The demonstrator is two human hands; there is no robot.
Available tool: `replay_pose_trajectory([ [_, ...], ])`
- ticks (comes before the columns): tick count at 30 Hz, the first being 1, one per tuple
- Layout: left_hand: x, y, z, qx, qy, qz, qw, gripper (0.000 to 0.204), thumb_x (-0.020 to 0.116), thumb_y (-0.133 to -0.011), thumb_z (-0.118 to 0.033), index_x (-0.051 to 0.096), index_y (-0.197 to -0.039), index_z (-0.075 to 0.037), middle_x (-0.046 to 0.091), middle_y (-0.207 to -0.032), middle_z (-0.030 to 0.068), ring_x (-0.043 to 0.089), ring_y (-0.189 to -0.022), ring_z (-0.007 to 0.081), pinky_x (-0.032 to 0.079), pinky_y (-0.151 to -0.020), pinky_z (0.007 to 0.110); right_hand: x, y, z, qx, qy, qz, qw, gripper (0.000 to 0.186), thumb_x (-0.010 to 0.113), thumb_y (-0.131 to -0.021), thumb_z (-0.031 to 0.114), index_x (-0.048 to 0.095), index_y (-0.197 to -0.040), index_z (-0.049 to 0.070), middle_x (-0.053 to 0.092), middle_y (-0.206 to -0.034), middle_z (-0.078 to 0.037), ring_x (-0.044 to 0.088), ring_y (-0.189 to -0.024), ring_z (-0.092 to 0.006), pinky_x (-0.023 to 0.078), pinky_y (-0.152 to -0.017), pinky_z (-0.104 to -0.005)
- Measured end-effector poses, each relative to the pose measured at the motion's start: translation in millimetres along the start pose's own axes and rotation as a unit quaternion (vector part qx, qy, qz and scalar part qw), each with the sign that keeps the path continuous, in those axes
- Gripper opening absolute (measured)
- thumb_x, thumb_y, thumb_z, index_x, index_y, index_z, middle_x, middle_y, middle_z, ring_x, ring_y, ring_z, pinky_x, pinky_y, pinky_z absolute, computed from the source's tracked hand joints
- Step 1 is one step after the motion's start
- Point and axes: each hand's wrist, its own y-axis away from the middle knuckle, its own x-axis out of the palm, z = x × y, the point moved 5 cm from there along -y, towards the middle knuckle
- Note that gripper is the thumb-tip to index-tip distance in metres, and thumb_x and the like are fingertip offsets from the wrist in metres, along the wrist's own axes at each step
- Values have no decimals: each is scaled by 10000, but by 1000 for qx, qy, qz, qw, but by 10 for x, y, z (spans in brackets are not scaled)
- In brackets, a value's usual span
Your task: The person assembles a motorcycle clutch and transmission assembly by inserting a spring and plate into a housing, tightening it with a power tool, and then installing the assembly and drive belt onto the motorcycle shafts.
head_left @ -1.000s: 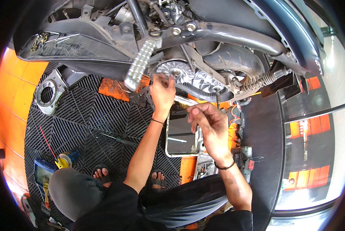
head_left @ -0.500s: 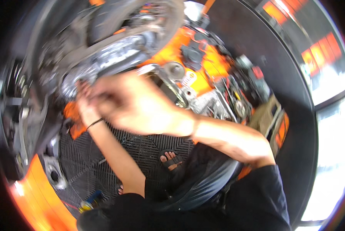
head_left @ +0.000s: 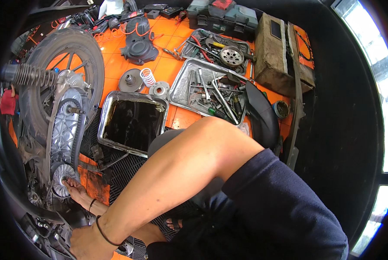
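My left hand (head_left: 75, 191) is at the silver finned fan pulley (head_left: 62, 178) at the lower end of the open scooter drive case (head_left: 66, 130). Its fingertips close together at the pulley's hub; whatever is between them is hidden. A black toothed drive belt (head_left: 78, 143) runs along the case, around the splined shaft (head_left: 74, 110) at the upper end. Crossing in front of my body, my right hand (head_left: 88, 243) is low at the left, beside dark scooter parts (head_left: 35, 234). Its back shows, but the fingers are mostly hidden.
Behind the case stands the rear wheel (head_left: 99, 73), with a shock spring (head_left: 33, 77). A metal tray of dark oil (head_left: 164, 113) lies right of it. Beyond are a clutch bell (head_left: 131, 80), white spring (head_left: 147, 77), tool tray (head_left: 178, 89), toolbox (head_left: 241, 19) and worn box (head_left: 272, 56).
The view has swung and sharpened from blur. My right hand, earlier raised beside my left, has dropped to the lower left. My left hand remains by the pulley.
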Motion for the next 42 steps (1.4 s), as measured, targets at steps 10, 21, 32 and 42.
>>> replay_pose_trajectory([
  [10, 291, 417, -47, -151, 184, 43, 970, 217, 438, -1052, -159, 472, -914, 5, 359, -751, 35, 363, -646, 128, 351, -591, 274, 118, -210, -25, -62, -26, -91, 994, 256, 616, -796, 224, 746, -769, 5, 709, -781, -218, 714, -746, -384, 569, -638, -480],
  [21, 543, 643, -64, -133, 144, 78, 978, 270, 453, -1029, -262, 485, -955, -4, 381, -779, 37, 372, -687, 143, 348, -625, 289, -177, -52, 347, -146, -30, 51, 988, 299, 592, -829, 237, 747, -814, -19, 707, -803, -229, 708, -736, -384, 566, -634, -479],
  [32, 549, 666, -69, -125, 150, 92, 976, 353, 469, -1007, -364, 499, -997, -13, 403, -807, 40, 382, -728, 157, 346, -660, 304, -91, -90, 223, -202, -172, -166, 950, 432, 529, -927, 340, 689, -720, -4, 668, -700, -234, 672, -672, -430, 545, -585, -505],
  [42, 600, 735, -12, -124, 156, 112, 974, 440, 483, -986, -457, 511, -1034, -21, 423, -833, 42, 390, -765, 170, 343, -691, 318, -246, -8, 163, -172, -103, -152, 968, 528, 532, -917, 446, 688, -622, 36, 647, -612, -208, 665, -594, -412, 525, -500, -490],
])
